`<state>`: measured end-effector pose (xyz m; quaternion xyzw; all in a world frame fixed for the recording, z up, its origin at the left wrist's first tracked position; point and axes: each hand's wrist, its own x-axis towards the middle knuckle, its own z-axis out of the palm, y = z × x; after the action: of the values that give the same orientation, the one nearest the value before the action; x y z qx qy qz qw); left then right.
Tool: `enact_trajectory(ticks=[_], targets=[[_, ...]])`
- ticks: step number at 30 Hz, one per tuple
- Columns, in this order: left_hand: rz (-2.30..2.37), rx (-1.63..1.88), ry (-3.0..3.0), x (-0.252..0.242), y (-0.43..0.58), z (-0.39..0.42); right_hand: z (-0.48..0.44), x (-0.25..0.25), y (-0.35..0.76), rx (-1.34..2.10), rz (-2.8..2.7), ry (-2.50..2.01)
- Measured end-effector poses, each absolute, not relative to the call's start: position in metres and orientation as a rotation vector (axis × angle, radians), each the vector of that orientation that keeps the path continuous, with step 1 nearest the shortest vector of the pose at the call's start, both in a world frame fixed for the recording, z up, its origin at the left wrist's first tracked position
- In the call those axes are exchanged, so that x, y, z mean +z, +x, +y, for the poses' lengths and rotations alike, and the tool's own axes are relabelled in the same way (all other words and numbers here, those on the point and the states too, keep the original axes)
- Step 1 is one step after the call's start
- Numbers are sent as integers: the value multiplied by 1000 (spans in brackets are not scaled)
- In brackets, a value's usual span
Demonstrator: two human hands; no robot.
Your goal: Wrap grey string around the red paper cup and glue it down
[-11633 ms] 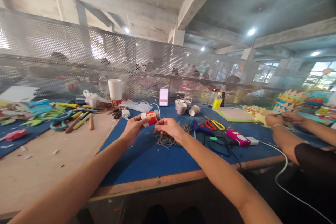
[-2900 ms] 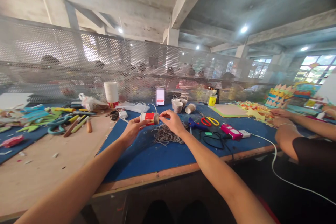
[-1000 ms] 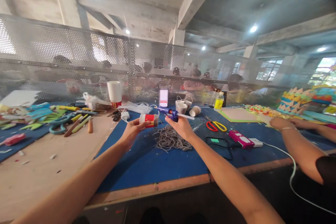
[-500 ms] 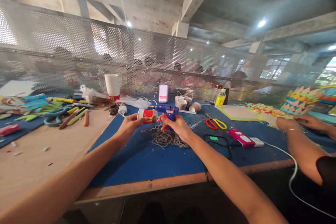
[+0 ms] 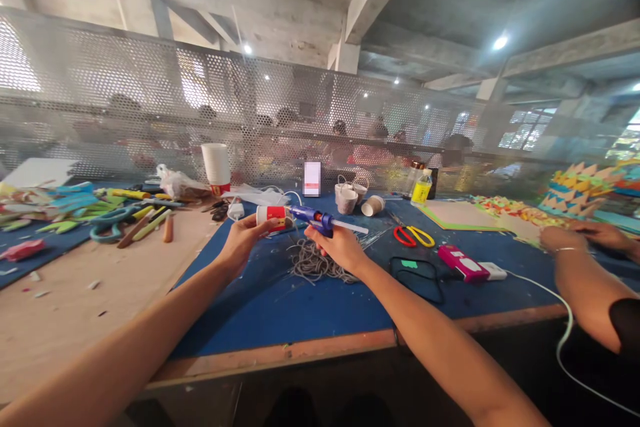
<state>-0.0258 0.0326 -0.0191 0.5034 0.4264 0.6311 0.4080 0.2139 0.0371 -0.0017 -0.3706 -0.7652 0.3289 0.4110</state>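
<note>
My left hand [image 5: 246, 240] grips a red-and-white paper cup [image 5: 267, 217] that lies on its side in the air, its far end turned to the right. In my right hand [image 5: 340, 247] is a blue glue gun [image 5: 313, 216], its nozzle pointing left at the cup; a pale glue stick [image 5: 353, 227] sticks out of its back. Whether the nozzle touches the cup I cannot tell. Below both hands a heap of grey cord [image 5: 320, 263] rests on the blue mat [image 5: 240, 320].
Beyond are wrapped cups [image 5: 346, 200], a phone [image 5: 312, 180] and a cup stack [image 5: 216, 167]. Scissors [image 5: 414, 236], a yellow bottle [image 5: 421, 188] and a magenta box [image 5: 463, 263] lie right. Tools [image 5: 145, 223] lie left. Another person's hands [image 5: 565, 240] work at far right.
The glue gun has turned so its back end and glue stick now point right. My left hand has shifted slightly left with the cup, and the view has moved a little.
</note>
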Motion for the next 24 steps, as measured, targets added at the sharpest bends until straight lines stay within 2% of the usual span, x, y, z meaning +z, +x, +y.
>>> enact_trajectory(ticks=[10, 24], targets=[[1097, 1620, 1300, -17, -25, 31, 40, -4, 215, 474, -2049, -945], [1057, 1597, 1307, -15, -22, 28, 43, -4, 216, 313, -2077, -976]])
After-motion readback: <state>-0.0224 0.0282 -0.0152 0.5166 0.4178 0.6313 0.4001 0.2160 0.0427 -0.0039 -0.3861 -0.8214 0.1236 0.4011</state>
